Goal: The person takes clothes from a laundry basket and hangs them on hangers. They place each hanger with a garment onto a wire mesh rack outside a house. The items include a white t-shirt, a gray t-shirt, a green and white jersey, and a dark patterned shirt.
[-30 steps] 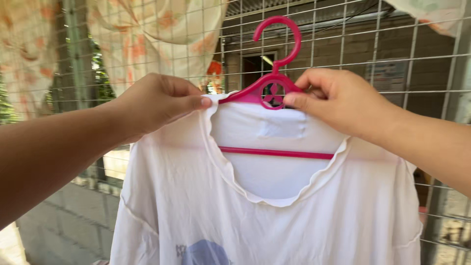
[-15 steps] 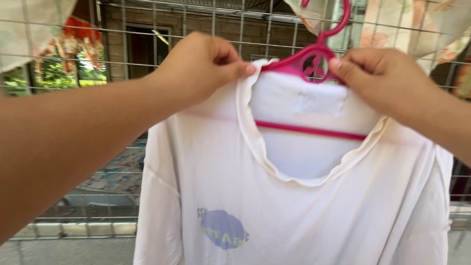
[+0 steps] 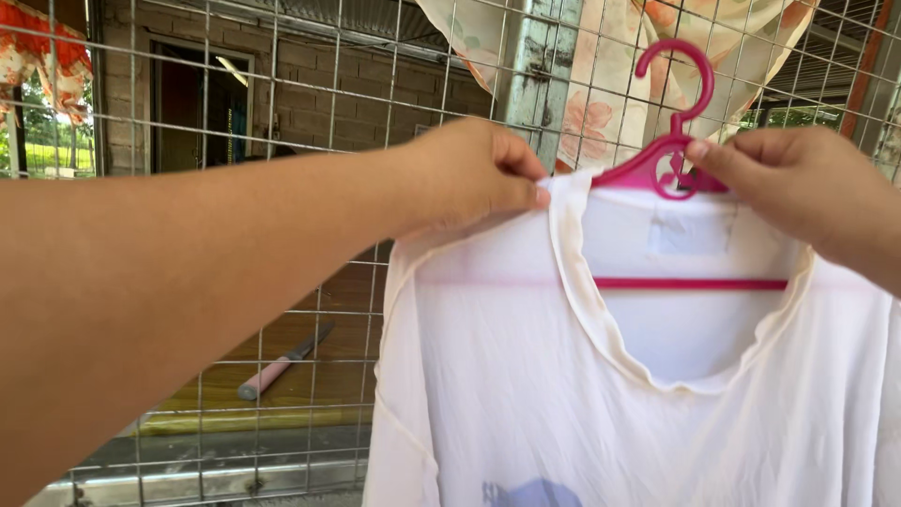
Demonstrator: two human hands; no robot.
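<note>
White shirt sits on our pink hanger; left hand fingers pinch the collar, right hand fingers pinch the hanger neck, hook not yet hung

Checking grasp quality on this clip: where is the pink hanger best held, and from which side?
Probably at the neck just under the hook, from the right. On the pink hanger only that part and the hook clear the white shirt. The right hand pinches it there, while the left hand holds the collar.
</note>
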